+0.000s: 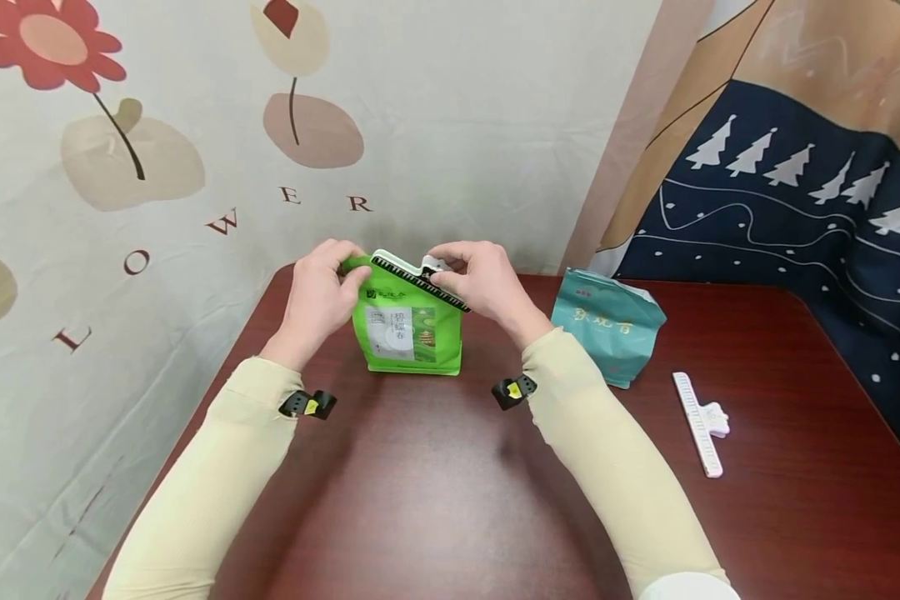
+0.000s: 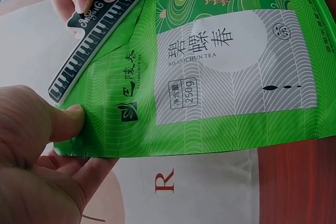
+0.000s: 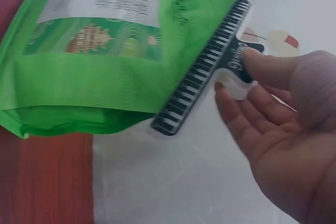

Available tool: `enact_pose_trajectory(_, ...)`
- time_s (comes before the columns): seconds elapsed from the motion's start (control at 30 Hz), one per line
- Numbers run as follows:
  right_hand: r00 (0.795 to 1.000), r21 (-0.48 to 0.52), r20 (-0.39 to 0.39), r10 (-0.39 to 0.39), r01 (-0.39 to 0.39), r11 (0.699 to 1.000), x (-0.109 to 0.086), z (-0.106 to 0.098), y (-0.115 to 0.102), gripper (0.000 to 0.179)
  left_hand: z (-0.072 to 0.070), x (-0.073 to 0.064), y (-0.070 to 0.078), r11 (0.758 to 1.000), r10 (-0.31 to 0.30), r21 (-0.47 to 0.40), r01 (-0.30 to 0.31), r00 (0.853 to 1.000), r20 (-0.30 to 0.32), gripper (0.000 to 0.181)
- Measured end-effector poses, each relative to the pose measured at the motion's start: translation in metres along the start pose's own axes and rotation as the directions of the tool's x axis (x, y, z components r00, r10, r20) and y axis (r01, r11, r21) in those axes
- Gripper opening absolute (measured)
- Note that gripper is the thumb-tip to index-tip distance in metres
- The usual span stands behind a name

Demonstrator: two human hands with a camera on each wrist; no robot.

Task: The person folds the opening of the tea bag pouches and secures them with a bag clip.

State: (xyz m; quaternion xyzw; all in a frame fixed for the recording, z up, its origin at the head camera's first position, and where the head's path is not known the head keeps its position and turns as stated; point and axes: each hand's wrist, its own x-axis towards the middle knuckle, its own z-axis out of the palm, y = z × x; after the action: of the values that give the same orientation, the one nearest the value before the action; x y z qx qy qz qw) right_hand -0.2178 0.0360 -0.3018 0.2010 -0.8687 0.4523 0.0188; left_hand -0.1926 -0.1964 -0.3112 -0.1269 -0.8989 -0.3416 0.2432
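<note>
A green tea bag (image 1: 450,346) stands upright on the table, its printed label facing me. My left hand (image 1: 317,292) pinches the bag's upper left corner between thumb and fingers. Across the bag's top edge, slanting down to the right, lies a long black-and-white sealing clip (image 3: 202,69) with a piano-key pattern. My right hand (image 1: 483,279) pinches the clip's handle, thumb on the "Music" lettering. In the left wrist view the bag (image 2: 115,140) shows "Biluochun Tea" and 250g. The clip's back side is mostly hidden.
A teal tea bag (image 1: 607,325) stands to the right, behind my right forearm. Farther right, a white sealing clip (image 1: 699,425) lies flat on the dark red table (image 1: 420,500). A printed cloth (image 1: 480,108) hangs behind the table.
</note>
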Motion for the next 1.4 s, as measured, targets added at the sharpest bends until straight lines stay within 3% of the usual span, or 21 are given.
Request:
enact_pose_trajectory(0.13, 1.0, -0.027, 0.011, -0.002, 0.003, 1.0, 0.0018, -0.0014, -0.0016, 0.027, -0.0003, -0.0004, 0.0001, 1.0, -0.002, 0.005, 0.002, 1.0, 0.003, 0.006)
enact_pose_trajectory(0.43, 0.996, -0.037, -0.068, -0.057, 0.055, 0.998, 0.0008, 0.0072, -0.0016, 0.024, 0.0016, -0.0013, -0.0027, 1.0, 0.013, 0.002, -0.013, 1.0, -0.008, 0.006)
enact_pose_trajectory(1.4, 0.995, -0.095, -0.044, -0.086, 0.082, 0.992, -0.0003, 0.0023, -0.0055, 0.027, -0.0001, 0.0008, -0.0007, 1.0, 0.026, 0.012, -0.025, 1.0, -0.012, 0.012)
